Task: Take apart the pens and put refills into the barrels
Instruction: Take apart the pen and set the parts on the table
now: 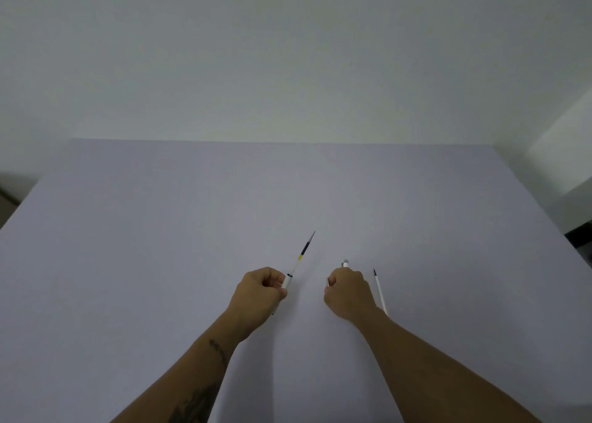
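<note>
My left hand point(260, 289) grips a white pen barrel point(286, 282) near its open end. A thin refill point(302, 252) with a dark tip and a yellow band sticks out of that barrel, pointing up and to the right. My right hand point(347, 289) is closed around a small white pen part point(345, 264), whose grey end shows above the knuckles; a small metallic bit shows at its thumb side. Another refill point(380, 291), white with a dark tip, lies on the table just right of my right hand.
The pale lavender table point(160, 246) spreads wide on all sides of the hands. A white wall rises behind its far edge. A dark object point(579, 235) sits off the table's right edge.
</note>
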Demonstrator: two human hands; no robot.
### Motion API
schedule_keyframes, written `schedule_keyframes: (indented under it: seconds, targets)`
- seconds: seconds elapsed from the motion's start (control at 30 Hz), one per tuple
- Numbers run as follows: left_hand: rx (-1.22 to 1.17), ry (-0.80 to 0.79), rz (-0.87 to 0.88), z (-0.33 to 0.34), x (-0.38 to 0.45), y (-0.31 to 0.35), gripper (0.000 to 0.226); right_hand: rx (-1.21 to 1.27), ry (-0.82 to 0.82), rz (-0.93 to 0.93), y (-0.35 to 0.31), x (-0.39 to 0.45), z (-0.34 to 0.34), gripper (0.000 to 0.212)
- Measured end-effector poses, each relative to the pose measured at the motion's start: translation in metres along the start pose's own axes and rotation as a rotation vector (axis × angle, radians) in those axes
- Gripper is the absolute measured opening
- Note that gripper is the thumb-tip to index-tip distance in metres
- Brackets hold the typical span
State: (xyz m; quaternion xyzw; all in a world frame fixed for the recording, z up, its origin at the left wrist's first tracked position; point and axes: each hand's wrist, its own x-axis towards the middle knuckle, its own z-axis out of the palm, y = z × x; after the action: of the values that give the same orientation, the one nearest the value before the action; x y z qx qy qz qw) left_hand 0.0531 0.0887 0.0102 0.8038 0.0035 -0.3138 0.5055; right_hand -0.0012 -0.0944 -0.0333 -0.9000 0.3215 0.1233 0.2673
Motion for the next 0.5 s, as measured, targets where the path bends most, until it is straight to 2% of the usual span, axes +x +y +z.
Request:
schedule_keyframes:
  seconds: [0.13,0.27,0.37,0.43,0.5]
  targets:
    - [0.016,0.002,-0.009,0.002,0.002,0.000,0.012,-0.037,0.006,-0.020,-0.003,-0.002,0.009,0.016]
    - [0.024,-0.003,-0.007,0.003,0.003,0.000,0.011,0.055,0.061,-0.007,-0.007,-0.005,0.006,0.015]
    - [0.023,-0.003,-0.002,0.004,0.003,0.001,0.012,0.406,0.075,0.011,-0.016,-0.007,-0.009,0.016]
    - [0.032,0.002,0.007,0.006,0.003,0.003,0.012,0.682,-0.047,0.054,-0.026,-0.009,-0.022,0.019]
    - [0.049,-0.004,0.019,0.009,0.003,0.006,0.011,0.834,-0.176,0.087,-0.035,-0.012,-0.032,0.018]
